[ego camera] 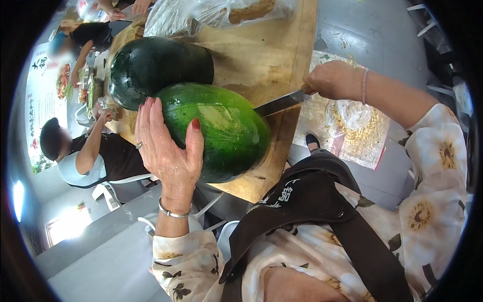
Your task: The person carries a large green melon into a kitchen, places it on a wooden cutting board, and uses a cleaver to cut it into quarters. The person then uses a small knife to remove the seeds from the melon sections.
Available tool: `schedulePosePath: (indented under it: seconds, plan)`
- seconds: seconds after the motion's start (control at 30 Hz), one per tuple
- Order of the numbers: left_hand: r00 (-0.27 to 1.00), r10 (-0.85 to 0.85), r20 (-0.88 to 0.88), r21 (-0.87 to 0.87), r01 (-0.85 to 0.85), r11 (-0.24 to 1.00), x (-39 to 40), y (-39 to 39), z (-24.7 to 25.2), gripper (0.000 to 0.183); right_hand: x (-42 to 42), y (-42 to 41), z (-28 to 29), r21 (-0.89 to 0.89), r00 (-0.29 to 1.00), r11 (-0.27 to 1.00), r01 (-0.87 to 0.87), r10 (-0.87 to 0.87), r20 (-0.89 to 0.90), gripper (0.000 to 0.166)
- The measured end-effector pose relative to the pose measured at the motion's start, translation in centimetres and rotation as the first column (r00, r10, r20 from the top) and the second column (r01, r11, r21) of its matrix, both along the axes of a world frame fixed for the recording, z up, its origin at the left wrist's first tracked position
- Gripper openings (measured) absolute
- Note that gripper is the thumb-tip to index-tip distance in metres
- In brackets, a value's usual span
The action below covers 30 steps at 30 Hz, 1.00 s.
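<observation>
A large green melon, perhaps a winter melon or a watermelon (pixel 230 143), lies on a wooden board (pixel 260 56) in front of me. My left hand (pixel 169 147) rests on its left end, palm down, with the thumb apart from the fingers. My right hand (pixel 332 79) is closed around the wooden handle of a knife (pixel 283 103). The blade's far end meets the melon's upper right side, where a thin line runs along the rind; how deep the blade sits cannot be told. A darker melon (pixel 162 68) lies just beyond, touching or nearly touching the green one.
Clear plastic bags (pixel 211 15) with brown contents lie at the board's far end. Co-workers (pixel 105 154) stand or sit along the far left side. On the floor at right is a plastic sheet (pixel 362 147) with scraps. White chairs (pixel 226 234) stand below the board.
</observation>
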<state>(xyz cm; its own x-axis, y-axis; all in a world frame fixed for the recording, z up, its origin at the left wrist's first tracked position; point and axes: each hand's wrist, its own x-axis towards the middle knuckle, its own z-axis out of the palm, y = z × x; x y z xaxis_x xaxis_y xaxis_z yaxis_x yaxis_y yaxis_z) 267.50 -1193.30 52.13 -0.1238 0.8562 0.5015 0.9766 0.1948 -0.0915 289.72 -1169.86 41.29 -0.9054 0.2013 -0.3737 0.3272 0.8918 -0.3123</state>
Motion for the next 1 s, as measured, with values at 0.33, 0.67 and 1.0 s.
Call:
schedulePosePath:
  seconds: [0.33, 0.67, 1.0]
  plan:
    - [0.997, -0.075, -0.035, 0.163, 0.079, 0.983, -0.5, -1.0, 0.2, 0.051, 8.6, -0.3, 3.8, 0.348, 0.982, 0.923, 0.167, -0.186, 0.022, 0.008]
    - [0.618, -0.719, 0.317, 0.419, 0.589, 0.691, 4.6, -6.8, -2.7, 0.032, 15.6, -15.8, 9.2, -0.405, 0.381, 0.475, 0.781, -0.877, -0.294, 0.026]
    - [0.280, -0.470, 0.837, 0.288, 0.505, 0.814, 8.6, -11.2, 0.8, 0.074, -0.6, -31.7, 5.8, -0.884, -0.013, 0.448, 0.136, -0.891, -0.453, 0.034]
